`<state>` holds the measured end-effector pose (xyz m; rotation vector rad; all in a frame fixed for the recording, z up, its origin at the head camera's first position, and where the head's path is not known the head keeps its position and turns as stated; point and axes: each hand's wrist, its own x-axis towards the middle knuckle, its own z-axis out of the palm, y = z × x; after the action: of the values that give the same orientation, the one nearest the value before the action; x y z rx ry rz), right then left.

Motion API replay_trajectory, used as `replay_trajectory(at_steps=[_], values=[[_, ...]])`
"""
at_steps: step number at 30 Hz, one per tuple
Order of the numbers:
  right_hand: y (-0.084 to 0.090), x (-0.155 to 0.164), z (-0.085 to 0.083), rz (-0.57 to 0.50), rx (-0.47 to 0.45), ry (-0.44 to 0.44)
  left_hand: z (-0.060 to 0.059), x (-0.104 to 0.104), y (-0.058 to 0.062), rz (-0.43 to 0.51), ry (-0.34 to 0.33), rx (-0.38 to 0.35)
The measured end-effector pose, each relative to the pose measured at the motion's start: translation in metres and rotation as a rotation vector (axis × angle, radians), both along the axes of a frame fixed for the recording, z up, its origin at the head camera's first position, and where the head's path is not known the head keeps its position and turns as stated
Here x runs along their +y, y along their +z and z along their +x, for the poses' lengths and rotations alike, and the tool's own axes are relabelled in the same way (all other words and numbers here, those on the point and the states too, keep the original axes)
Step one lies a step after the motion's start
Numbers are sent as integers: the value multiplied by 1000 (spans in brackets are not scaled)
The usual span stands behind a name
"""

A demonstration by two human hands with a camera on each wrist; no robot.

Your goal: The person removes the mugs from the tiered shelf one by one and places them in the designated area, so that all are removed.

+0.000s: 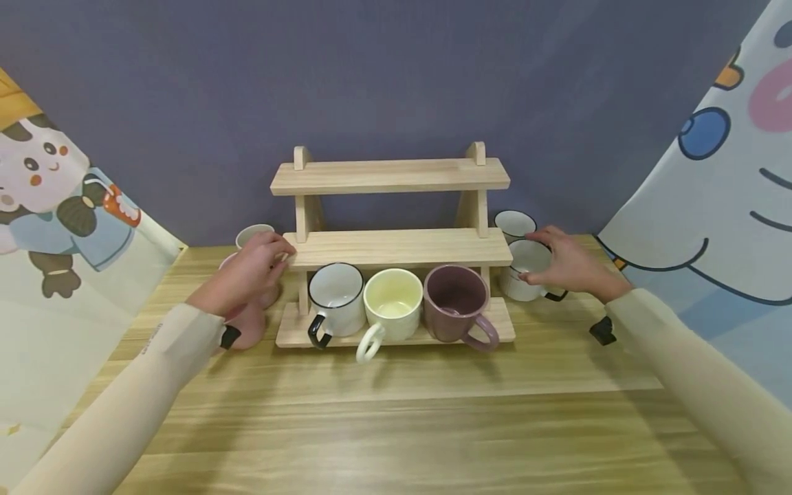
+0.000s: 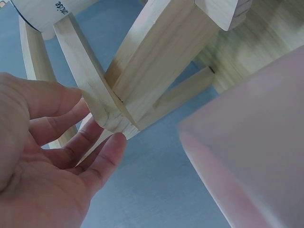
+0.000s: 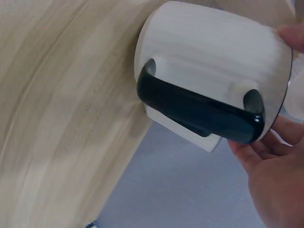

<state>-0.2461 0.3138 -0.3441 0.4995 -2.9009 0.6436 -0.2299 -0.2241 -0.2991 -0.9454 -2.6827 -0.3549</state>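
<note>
My left hand (image 1: 250,268) is at the left end of the middle board of a three-tier wooden shelf (image 1: 396,247), thumb and fingers around the board's end (image 2: 114,118). At the shelf's right side, my right hand (image 1: 572,265) grips a white mug (image 1: 524,271) with a dark rim, thumb and fingers across its mouth. Its black handle (image 3: 199,109) shows large in the right wrist view. On the bottom tier stand a white mug with black handle (image 1: 337,302), a pale yellow mug (image 1: 394,302) and a purple mug (image 1: 454,306).
Pink mugs (image 1: 247,326) and a pale cup (image 1: 254,232) stand left of the shelf, partly under my left arm. Another dark-rimmed white mug (image 1: 515,223) is behind the gripped one. A blue-grey wall (image 1: 396,82) rises behind, with cartoon-printed panels (image 1: 711,206) at both sides.
</note>
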Motion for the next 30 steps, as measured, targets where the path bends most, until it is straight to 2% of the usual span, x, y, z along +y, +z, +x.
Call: replay_trajectory(at_steps=[10,25,30], values=[[-8,0,-4,10,-33,4,-2,1,-2,8,-21,26],[0,2,-3,44,-82,27,-3,1,-1,20,-47,33],[7,-3,1,-32,-68,27,-3,1,0,16,-40,21]])
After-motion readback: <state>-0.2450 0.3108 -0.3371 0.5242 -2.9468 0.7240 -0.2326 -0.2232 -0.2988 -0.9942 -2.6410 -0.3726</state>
